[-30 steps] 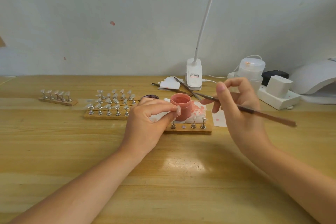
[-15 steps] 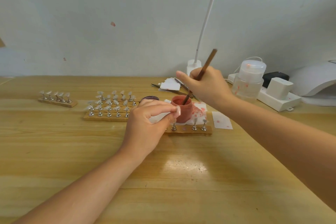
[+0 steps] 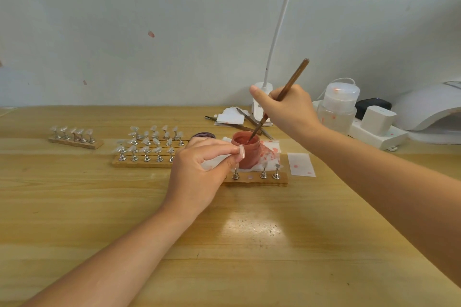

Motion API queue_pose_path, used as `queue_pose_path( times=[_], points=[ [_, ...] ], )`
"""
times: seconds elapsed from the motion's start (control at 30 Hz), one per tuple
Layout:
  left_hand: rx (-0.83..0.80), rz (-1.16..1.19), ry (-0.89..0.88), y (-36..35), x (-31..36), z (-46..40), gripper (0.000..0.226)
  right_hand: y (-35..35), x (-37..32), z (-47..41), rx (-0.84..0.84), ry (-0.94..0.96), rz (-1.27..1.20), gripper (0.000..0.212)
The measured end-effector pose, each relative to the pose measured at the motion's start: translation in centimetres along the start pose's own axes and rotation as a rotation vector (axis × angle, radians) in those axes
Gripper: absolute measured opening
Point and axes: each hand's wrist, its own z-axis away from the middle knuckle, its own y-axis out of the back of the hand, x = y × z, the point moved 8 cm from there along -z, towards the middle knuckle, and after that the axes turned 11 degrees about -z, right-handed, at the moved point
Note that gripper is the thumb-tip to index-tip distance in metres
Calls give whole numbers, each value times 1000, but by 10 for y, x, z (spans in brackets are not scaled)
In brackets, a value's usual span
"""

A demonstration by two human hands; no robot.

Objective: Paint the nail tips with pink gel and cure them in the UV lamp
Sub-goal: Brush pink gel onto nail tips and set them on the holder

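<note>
**Brush loading at the gel pot; nail tip held ready**

The pink gel pot [image 3: 245, 148] stands open on stained white paper [image 3: 270, 154] at the middle of the wooden table [image 3: 249, 244], just behind a short wooden holder strip [image 3: 257, 179]. The brush [image 3: 279, 98] is steeply tilted with its bristle end down inside the pot mouth.

The right hand [image 3: 287, 109] has its fingers curled round the brush shaft near mid-length, forefinger extended. The left hand [image 3: 199, 169] pinches a nail tip [image 3: 241, 151] between thumb and forefinger, just beside the pot wall, with a piece of white tissue tucked in the same grasp.

Judgement: the step in hand is charging the brush with gel. The next move calls for lifting the brush clear, shedding excess on the rim, and laying a thin coat on the pinched tip without flooding its edges or the fingers.

Unpainted tips stand on the larger rack [image 3: 147, 149] and a small rack [image 3: 74, 137] to the left. The UV lamp [image 3: 429, 107] sits at the far right, well apart from the work; curing has not begun.

Against the earlier frames: one second ago the brush was held out level to the right of the pot; by half a second ago it had entered the pot, and it remains there. The left hand's pinch has not shifted.
</note>
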Motion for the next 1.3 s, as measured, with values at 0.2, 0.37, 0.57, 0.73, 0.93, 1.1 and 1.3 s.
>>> queue_pose_path(
  times=[0.2, 0.37, 0.57, 0.73, 0.93, 1.1, 1.3],
  points=[
    [-3, 7, 1, 0, 1, 0, 24, 9, 8, -1, 9, -36, -39, 63],
    [4, -4, -4, 0, 1, 1, 23, 14, 7, 1, 10, -27, -68, 60],
    [-7, 0, 2, 0, 2, 0, 24, 29, 9, -2, 60, -54, -64, 54],
    [-1, -7, -8, 1, 3, 1, 27, 32, 11, -2, 99, -89, -166, 52],
    [7, -9, -6, 0, 1, 0, 28, 23, 19, 5, 70, -131, -186, 53],
    [0, -13, -11, 0, 1, 0, 25, 35, 8, 12, 138, -20, -177, 58],
    [-13, -9, -4, -1, 1, 0, 29, 38, -17, 53, 97, 134, -532, 47]
  ],
)
